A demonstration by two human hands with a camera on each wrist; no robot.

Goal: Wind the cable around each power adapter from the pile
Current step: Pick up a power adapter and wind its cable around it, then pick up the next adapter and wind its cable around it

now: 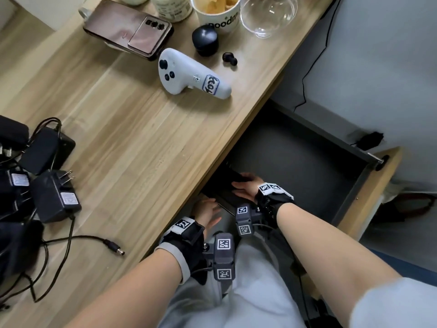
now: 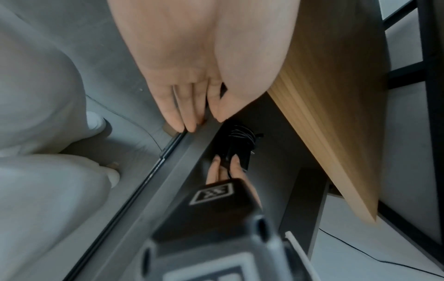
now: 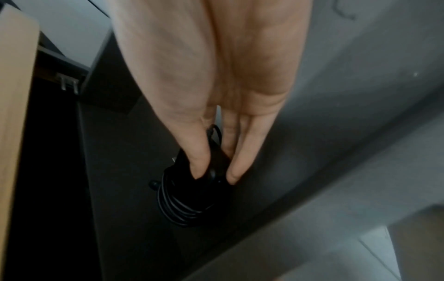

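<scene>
My right hand (image 1: 243,185) reaches into the open dark drawer (image 1: 350,192) under the desk. Its thumb and fingers (image 3: 235,171) pinch a black power adapter (image 3: 190,197) with its cable wound in several turns, low over the drawer floor; this adapter (image 2: 240,144) also shows in the left wrist view. My left hand (image 1: 208,209) holds nothing, its straight fingertips (image 2: 190,123) touching the drawer's near rim. A pile of black adapters (image 1: 47,195) with loose cables lies at the desk's left edge, one barrel plug (image 1: 114,247) trailing out.
On the wooden desk (image 1: 142,138) lie a phone (image 1: 127,28), a white controller (image 1: 191,74), a dark earbud case (image 1: 205,41), a loose earbud (image 1: 229,58), a snack cup (image 1: 217,13) and a glass bowl (image 1: 268,14). The desk edge overhangs the drawer's left part.
</scene>
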